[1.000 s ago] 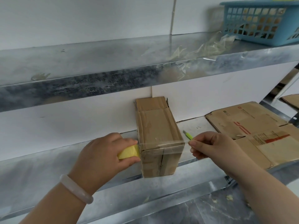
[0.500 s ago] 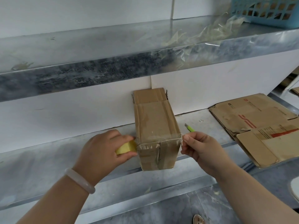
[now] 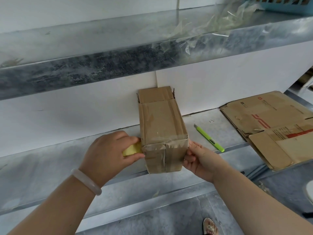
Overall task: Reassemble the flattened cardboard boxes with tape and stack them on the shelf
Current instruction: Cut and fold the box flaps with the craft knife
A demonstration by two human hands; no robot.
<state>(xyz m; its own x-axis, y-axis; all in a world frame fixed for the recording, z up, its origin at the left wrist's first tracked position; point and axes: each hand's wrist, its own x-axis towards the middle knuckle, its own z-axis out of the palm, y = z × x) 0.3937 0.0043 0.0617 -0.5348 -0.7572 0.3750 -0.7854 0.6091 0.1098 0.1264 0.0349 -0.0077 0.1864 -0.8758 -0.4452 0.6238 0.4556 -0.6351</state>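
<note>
Head view: box (image 3: 162, 129) at frame centre on lower shelf (image 3: 50, 167), far end against wall, clear tape across near end. Left hand (image 3: 108, 155) left of box, fingers curled round yellow tape roll (image 3: 133, 149) touching box's left side. Right hand (image 3: 198, 160) against box's right side, fingers bent; whether pinching tape, cannot tell. Green cutter (image 3: 209, 138), flat cardboard (image 3: 274, 126) lie right of box.

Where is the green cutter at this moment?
In the head view, the green cutter lies on the shelf, right of the taped box, left of the flattened cardboard.
</note>
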